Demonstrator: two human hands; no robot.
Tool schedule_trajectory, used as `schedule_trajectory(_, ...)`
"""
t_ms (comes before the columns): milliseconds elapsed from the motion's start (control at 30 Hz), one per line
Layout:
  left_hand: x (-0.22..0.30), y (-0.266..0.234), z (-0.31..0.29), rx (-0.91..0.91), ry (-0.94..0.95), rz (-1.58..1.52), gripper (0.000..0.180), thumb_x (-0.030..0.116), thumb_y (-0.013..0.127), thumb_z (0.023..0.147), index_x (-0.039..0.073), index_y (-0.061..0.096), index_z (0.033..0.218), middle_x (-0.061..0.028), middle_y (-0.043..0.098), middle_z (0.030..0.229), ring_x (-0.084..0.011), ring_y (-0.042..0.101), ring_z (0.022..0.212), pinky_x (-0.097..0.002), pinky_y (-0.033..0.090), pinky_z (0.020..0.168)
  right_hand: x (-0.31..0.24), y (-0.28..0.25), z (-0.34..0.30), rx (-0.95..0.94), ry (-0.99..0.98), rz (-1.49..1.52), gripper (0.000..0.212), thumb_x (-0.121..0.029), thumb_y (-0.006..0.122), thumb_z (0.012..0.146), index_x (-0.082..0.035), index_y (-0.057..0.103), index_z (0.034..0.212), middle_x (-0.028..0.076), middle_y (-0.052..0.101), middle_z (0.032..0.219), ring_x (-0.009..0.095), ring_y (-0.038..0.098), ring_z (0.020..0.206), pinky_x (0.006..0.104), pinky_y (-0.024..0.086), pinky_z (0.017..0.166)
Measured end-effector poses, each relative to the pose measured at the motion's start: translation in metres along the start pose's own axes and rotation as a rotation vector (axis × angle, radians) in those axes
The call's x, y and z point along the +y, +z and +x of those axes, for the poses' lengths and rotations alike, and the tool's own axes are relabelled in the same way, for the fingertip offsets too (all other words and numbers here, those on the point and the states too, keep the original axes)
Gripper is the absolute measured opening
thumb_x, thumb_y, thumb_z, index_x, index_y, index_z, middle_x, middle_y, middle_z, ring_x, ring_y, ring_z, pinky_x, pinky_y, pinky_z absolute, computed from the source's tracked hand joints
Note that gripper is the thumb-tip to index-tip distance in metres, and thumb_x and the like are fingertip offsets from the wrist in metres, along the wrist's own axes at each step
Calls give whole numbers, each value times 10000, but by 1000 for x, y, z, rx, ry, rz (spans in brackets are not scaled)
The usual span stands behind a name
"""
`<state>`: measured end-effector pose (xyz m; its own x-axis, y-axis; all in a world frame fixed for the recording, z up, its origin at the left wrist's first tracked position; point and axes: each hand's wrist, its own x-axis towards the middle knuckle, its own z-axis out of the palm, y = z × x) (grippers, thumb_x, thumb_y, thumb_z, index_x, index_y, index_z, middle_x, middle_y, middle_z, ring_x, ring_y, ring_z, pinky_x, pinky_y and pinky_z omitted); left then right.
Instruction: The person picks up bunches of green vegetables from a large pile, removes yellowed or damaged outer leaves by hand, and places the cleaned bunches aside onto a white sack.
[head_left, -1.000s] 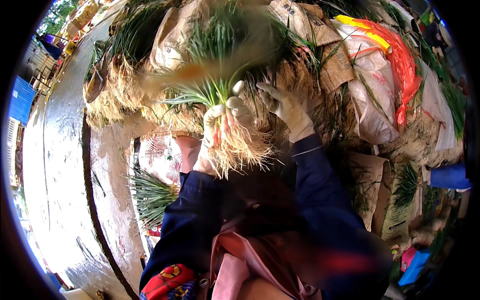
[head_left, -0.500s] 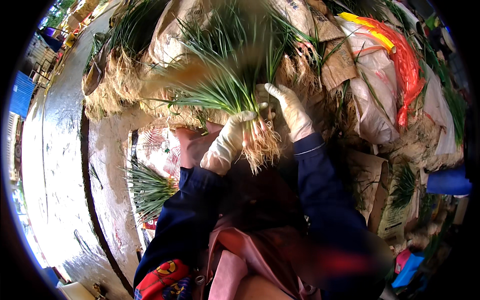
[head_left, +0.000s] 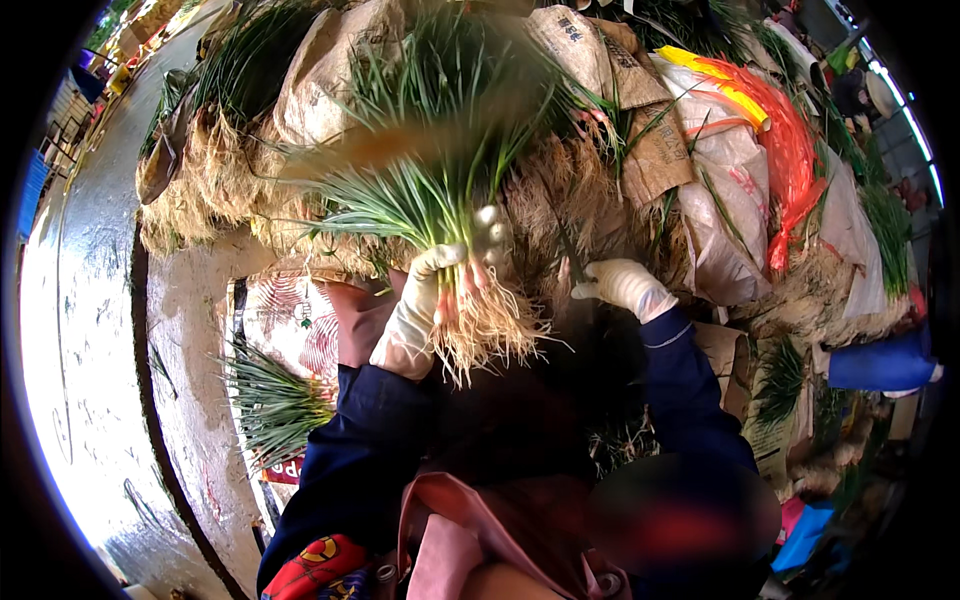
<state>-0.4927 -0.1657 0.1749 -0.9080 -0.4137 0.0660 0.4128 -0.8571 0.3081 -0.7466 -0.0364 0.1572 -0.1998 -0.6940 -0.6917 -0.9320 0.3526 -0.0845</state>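
Heaped rooted greens and brown paper sacks (head_left: 330,80) fill the ground ahead. My left grip (head_left: 420,315) clamps a bunch of green onions (head_left: 430,200) above those sacks; my right grip (head_left: 625,285), beside its roots, is curled, holding nothing I can tell.

Single head-mounted fisheye, left of pair, looked steeply down over wearer's own chest and forearms. Close range: left hand (head_left: 420,315) and bunch of green shoots (head_left: 440,200) filled frame centre, right hand (head_left: 625,285) just right of it. Edges bent near rim; black vignette ringed view. No second view marked current, so no overlap.
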Motion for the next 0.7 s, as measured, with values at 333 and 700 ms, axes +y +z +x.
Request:
schedule_trajectory(333,-13,-27,20,-97,11,-149,652,148,630,740,-47,362,1301,-132,553,1096,-266,556,972,-375,457,888,25,-156,54,1017,305,123,315,-400,586,825,-91,625,872,145,642,799,327,604,706,420,469,639)
schedule_trajectory(700,-25,-17,18,147,-80,-77,489,108,592,776,-83,472,1210,-170,592,1051,-234,625,730,-295,535,684,-98,-25,-57,1066,-442,-352,107,-145,599,765,-136,598,872,29,561,771,219,561,715,334,448,647)
